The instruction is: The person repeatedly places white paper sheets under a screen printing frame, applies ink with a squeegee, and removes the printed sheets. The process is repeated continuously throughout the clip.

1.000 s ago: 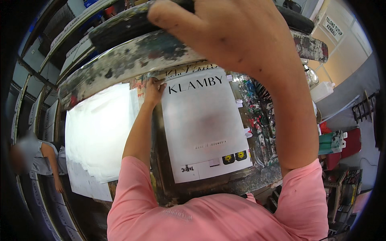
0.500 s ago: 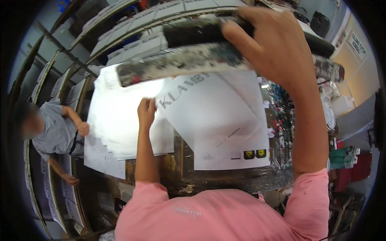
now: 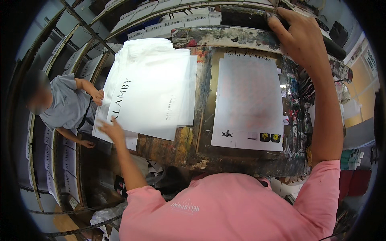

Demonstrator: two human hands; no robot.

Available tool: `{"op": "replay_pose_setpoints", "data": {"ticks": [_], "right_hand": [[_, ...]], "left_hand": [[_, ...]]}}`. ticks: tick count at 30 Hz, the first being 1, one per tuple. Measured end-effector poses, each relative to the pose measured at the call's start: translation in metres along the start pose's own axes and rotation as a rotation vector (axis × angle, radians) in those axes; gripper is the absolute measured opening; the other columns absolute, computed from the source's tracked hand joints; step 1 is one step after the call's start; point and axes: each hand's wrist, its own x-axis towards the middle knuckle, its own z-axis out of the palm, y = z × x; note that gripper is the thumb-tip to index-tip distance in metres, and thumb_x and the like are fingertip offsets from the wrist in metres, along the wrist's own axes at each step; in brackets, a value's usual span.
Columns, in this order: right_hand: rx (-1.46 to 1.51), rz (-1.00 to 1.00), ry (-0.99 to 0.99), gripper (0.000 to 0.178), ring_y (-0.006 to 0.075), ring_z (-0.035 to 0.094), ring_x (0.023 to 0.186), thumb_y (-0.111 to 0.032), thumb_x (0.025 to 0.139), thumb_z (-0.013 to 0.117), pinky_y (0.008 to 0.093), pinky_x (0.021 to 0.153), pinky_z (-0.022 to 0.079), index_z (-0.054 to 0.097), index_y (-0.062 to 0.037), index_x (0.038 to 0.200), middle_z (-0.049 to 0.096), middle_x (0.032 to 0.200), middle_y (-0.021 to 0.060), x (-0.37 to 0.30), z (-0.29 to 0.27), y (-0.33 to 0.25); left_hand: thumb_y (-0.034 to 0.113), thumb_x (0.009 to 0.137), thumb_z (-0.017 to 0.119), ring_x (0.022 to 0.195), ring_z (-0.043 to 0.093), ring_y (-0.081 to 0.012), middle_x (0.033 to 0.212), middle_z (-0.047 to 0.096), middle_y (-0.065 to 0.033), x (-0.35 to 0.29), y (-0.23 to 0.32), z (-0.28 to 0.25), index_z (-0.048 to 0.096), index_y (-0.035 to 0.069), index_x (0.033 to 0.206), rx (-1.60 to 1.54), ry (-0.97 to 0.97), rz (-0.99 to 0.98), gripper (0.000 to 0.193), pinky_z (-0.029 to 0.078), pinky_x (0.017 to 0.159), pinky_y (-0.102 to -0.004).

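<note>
My right hand (image 3: 299,38) is closed on a long black squeegee (image 3: 245,18) at the far side. It lies along the raised, paint-stained frame of a printing screen (image 3: 225,36). On the left, my left hand (image 3: 112,130), a little blurred, has its fingers apart at the near left corner of a white sheet with black print (image 3: 148,96). This sheet lies on top of a loose stack of white sheets (image 3: 187,88). Right of the stack, a pale sheet with small dark patches along its near edge (image 3: 249,96) lies flat on the stained worktable (image 3: 201,154).
A person in a grey shirt (image 3: 66,102) stands at the table's left side, one hand near the stack. Racks with printed white sheets (image 3: 68,172) rise at the left and at the back (image 3: 157,30). Green containers (image 3: 350,158) stand at the right.
The top printed sheet has moved left from the pale sheet onto the stack. My left hand has moved left and its fingers have opened. My right hand still grips the squeegee.
</note>
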Motion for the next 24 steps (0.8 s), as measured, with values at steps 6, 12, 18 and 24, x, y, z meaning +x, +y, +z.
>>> {"op": "replay_pose_setpoints", "data": {"ticks": [6,12,18,24], "right_hand": [[0.105,0.288,-0.138,0.050,0.0445,0.072,0.080,-0.041,0.094,0.054,0.0518,0.083,0.057,0.072,0.0051,0.084,0.071,0.080,0.0280,0.025,-0.019,-0.017],[0.098,0.254,-0.252,0.056,0.0422,0.066,0.071,-0.045,0.097,0.050,0.0522,0.089,0.054,0.069,0.0049,0.078,0.069,0.077,0.0255,0.028,-0.021,-0.006],[0.182,0.030,-0.052,0.055,0.0419,0.067,0.070,-0.040,0.096,0.049,0.0542,0.078,0.056,0.068,0.0052,0.072,0.067,0.072,0.0262,0.003,-0.007,0.023],[0.095,0.064,-0.041,0.054,0.0426,0.068,0.071,-0.040,0.096,0.050,0.0546,0.078,0.056,0.068,0.0054,0.072,0.068,0.073,0.0270,-0.007,-0.008,0.022]], "left_hand": [[0.051,0.111,0.048,0.162,0.031,-0.0327,0.169,0.043,-0.0192,-0.080,0.195,-0.011,0.049,0.011,0.161,-0.277,-0.773,1.238,0.064,-0.001,0.131,-0.0688],[0.062,0.107,0.050,0.161,0.029,-0.0422,0.170,0.036,-0.0261,-0.167,0.360,-0.040,0.047,0.008,0.162,-0.719,-0.917,1.335,0.077,0.014,0.132,-0.0623],[0.062,0.098,0.065,0.158,0.032,-0.0445,0.167,0.041,-0.0233,-0.244,0.472,-0.062,0.058,0.009,0.153,-1.012,-0.837,1.453,0.078,0.018,0.132,-0.0576],[0.060,0.094,0.070,0.152,0.039,-0.0451,0.162,0.045,-0.0248,-0.264,0.501,-0.082,0.063,0.008,0.146,-1.104,-0.897,1.421,0.074,0.025,0.128,-0.0613]]}}
